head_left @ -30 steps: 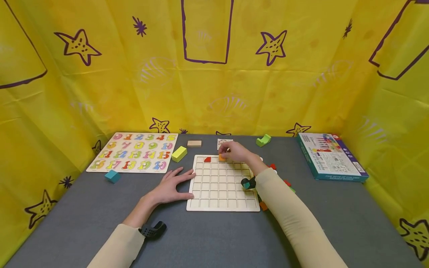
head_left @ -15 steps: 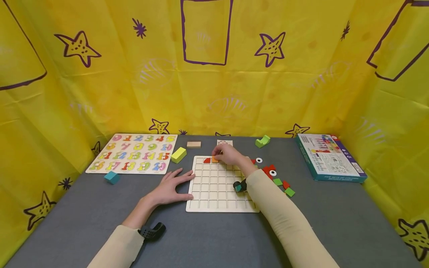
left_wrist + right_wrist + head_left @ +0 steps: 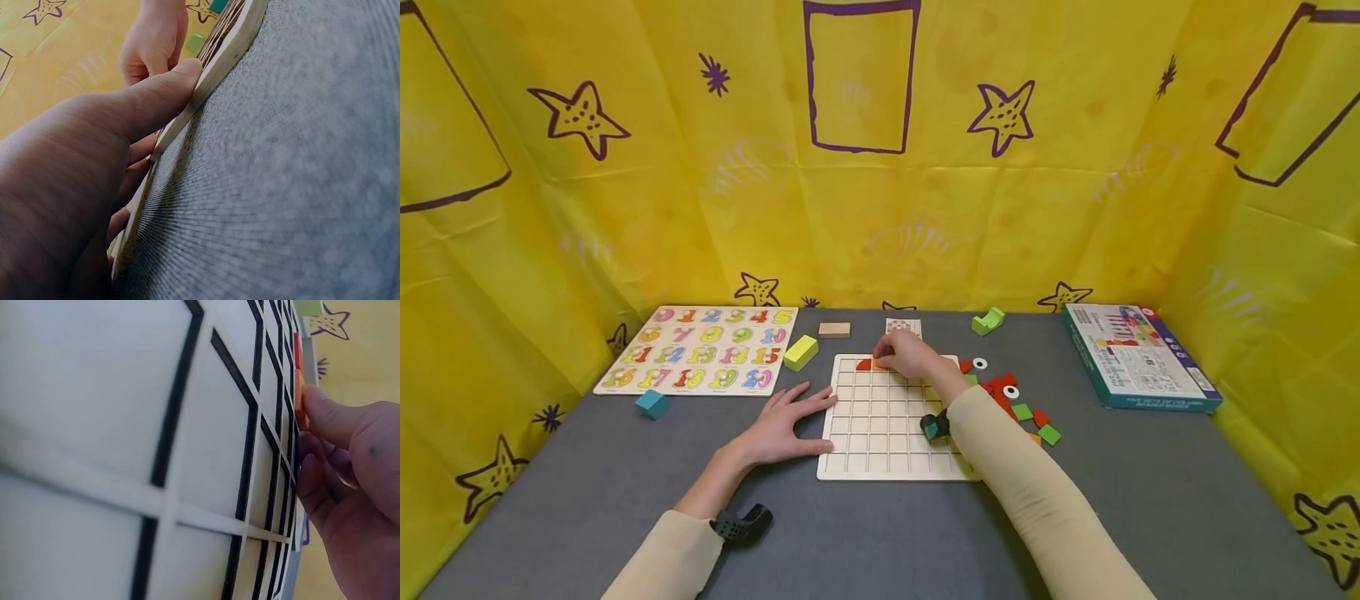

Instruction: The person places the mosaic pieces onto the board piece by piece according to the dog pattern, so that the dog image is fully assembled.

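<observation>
A wooden grid board (image 3: pixel 880 429) lies flat in front of me. In its far row sits a red tile (image 3: pixel 864 365) with one rounded side. My right hand (image 3: pixel 908 354) pinches an orange tile (image 3: pixel 299 400) in the far row, right beside the red one. The fingers partly cover that tile in the head view. My left hand (image 3: pixel 782 427) rests at the board's left edge, fingers spread and thumb (image 3: pixel 178 81) touching the rim. A small printed card (image 3: pixel 902 325) lies behind the board, partly hidden by the right hand.
Loose red, green and white tiles (image 3: pixel 1004 392) lie right of the board, partly behind the right sleeve. A number puzzle (image 3: pixel 700 350) lies left, near yellow (image 3: pixel 801 353) and teal blocks (image 3: pixel 652 404). A boxed game (image 3: pixel 1142 357) sits right; a green curved block (image 3: pixel 988 322) stands behind.
My right hand has carried the orange tile left along the far row until it is next to the red tile. The left hand has stayed at the board's edge.
</observation>
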The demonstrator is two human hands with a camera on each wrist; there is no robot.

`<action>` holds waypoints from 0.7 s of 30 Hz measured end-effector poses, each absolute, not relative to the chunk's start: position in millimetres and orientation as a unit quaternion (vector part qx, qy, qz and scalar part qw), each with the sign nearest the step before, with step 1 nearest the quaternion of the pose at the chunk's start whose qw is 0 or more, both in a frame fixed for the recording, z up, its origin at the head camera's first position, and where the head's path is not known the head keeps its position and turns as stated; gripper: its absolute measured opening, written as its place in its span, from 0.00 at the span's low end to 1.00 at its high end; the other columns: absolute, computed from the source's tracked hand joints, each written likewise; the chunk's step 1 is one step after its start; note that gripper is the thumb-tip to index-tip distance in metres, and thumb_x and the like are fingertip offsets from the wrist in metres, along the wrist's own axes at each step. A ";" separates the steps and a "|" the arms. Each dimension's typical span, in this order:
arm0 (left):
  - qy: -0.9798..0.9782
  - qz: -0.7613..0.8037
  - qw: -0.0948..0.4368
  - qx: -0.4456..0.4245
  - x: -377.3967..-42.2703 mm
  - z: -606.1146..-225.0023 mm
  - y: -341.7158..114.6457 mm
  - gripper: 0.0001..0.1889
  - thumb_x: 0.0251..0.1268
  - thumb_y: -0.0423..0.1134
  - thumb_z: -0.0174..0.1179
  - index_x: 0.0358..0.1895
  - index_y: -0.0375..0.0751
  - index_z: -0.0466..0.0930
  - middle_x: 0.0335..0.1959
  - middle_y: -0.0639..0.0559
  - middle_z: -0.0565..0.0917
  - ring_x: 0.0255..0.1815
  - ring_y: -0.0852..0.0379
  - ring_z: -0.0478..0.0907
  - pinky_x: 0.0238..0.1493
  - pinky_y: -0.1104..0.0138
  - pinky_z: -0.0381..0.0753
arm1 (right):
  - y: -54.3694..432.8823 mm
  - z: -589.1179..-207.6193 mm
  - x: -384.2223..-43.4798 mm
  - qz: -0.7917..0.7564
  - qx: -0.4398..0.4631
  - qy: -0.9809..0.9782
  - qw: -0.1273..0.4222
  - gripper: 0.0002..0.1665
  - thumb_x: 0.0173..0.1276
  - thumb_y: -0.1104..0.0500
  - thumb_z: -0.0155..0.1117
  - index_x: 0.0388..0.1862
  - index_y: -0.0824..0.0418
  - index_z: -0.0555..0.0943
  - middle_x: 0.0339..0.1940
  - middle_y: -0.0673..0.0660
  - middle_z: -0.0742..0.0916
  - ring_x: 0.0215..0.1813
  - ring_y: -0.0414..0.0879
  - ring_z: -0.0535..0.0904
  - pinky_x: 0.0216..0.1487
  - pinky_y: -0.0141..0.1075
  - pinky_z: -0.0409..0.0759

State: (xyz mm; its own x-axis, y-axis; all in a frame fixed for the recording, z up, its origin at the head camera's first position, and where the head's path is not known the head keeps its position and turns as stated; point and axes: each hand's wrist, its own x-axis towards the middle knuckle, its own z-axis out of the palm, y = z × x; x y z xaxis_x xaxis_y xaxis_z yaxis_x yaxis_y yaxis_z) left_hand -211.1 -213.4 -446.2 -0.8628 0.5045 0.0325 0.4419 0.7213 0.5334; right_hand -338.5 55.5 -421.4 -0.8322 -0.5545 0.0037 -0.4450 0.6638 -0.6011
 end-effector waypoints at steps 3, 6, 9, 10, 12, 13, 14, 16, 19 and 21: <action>0.926 0.274 0.055 0.255 -211.1 -446.0 -213.1 0.42 0.59 0.63 0.68 0.74 0.48 0.71 0.77 0.53 0.64 0.80 0.36 0.47 0.73 0.36 0.38 | 58.4 -420.2 -338.3 -0.303 -0.280 0.906 0.090 0.11 0.73 0.61 0.67 0.50 0.64 0.85 0.42 0.54 0.85 0.45 0.47 0.79 0.52 0.39 0.79; 0.926 0.273 0.055 0.255 -211.2 -446.2 -213.0 0.42 0.59 0.63 0.68 0.74 0.48 0.71 0.77 0.53 0.64 0.80 0.36 0.47 0.73 0.36 0.38 | 65.3 -418.5 -338.0 -0.311 -0.280 0.903 0.092 0.12 0.73 0.60 0.67 0.52 0.63 0.83 0.43 0.53 0.84 0.46 0.47 0.79 0.52 0.38 0.78; 0.926 0.272 0.056 0.256 -211.8 -446.2 -212.6 0.42 0.59 0.64 0.68 0.75 0.49 0.71 0.77 0.53 0.64 0.80 0.36 0.47 0.73 0.36 0.38 | 76.7 -415.2 -336.5 -0.324 -0.275 0.900 0.096 0.12 0.73 0.60 0.67 0.52 0.63 0.83 0.43 0.53 0.84 0.46 0.47 0.79 0.51 0.39 0.78; 0.926 0.272 0.056 0.257 -212.0 -446.5 -212.6 0.42 0.59 0.64 0.68 0.75 0.49 0.71 0.77 0.53 0.64 0.80 0.36 0.47 0.73 0.36 0.38 | 80.8 -414.0 -335.7 -0.327 -0.274 0.899 0.097 0.12 0.73 0.60 0.67 0.52 0.63 0.83 0.43 0.53 0.84 0.46 0.47 0.79 0.51 0.39 0.78; 0.925 0.272 0.055 0.258 -212.1 -447.1 -212.7 0.42 0.59 0.64 0.68 0.75 0.49 0.71 0.77 0.53 0.64 0.80 0.36 0.47 0.73 0.36 0.38 | 89.6 -410.9 -333.8 -0.330 -0.272 0.899 0.098 0.13 0.73 0.61 0.66 0.54 0.64 0.83 0.44 0.53 0.84 0.46 0.47 0.79 0.51 0.40 0.78; 0.925 0.272 0.053 0.259 -212.2 -447.6 -213.0 0.42 0.59 0.64 0.68 0.74 0.49 0.71 0.77 0.53 0.65 0.80 0.36 0.47 0.73 0.36 0.38 | 94.1 -409.3 -332.8 -0.329 -0.271 0.899 0.098 0.14 0.74 0.61 0.66 0.55 0.64 0.82 0.44 0.53 0.84 0.46 0.48 0.79 0.50 0.41 0.78; 0.925 0.271 0.052 0.259 -212.2 -448.0 -213.2 0.42 0.59 0.64 0.68 0.75 0.49 0.71 0.77 0.53 0.64 0.80 0.36 0.47 0.73 0.36 0.38 | 98.5 -407.5 -331.8 -0.329 -0.270 0.900 0.097 0.15 0.74 0.61 0.66 0.56 0.64 0.82 0.44 0.53 0.84 0.47 0.48 0.78 0.50 0.41 0.78; 0.927 0.269 0.049 0.258 -212.3 -449.1 -213.9 0.42 0.59 0.64 0.68 0.75 0.49 0.71 0.77 0.53 0.64 0.80 0.36 0.47 0.73 0.36 0.38 | 107.2 -404.0 -330.0 -0.331 -0.266 0.900 0.095 0.17 0.74 0.60 0.66 0.58 0.65 0.81 0.45 0.55 0.84 0.47 0.50 0.78 0.51 0.43 0.78; 0.927 0.270 0.048 0.257 -212.3 -450.0 -214.4 0.42 0.59 0.64 0.68 0.75 0.49 0.71 0.77 0.52 0.65 0.79 0.35 0.47 0.72 0.35 0.38 | 121.7 -400.3 -329.1 -0.333 -0.258 0.903 0.088 0.19 0.74 0.59 0.66 0.60 0.66 0.80 0.46 0.56 0.83 0.46 0.51 0.78 0.52 0.44 0.78; 0.927 0.271 0.049 0.256 -212.6 -449.9 -214.4 0.42 0.58 0.64 0.68 0.75 0.49 0.71 0.77 0.52 0.65 0.80 0.36 0.47 0.72 0.36 0.37 | 131.8 -398.3 -329.3 -0.340 -0.249 0.903 0.086 0.20 0.74 0.59 0.65 0.61 0.67 0.79 0.46 0.57 0.83 0.47 0.51 0.78 0.52 0.45 0.78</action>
State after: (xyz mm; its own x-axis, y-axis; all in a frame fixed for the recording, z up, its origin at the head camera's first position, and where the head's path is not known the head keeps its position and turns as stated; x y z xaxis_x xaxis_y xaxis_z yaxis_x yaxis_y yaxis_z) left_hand -212.6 -214.4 -449.9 -0.8641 0.5010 0.0473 0.4478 0.7225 0.5268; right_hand -329.3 131.8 -398.3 -0.8612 -0.5081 0.0136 -0.3908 0.6449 -0.6568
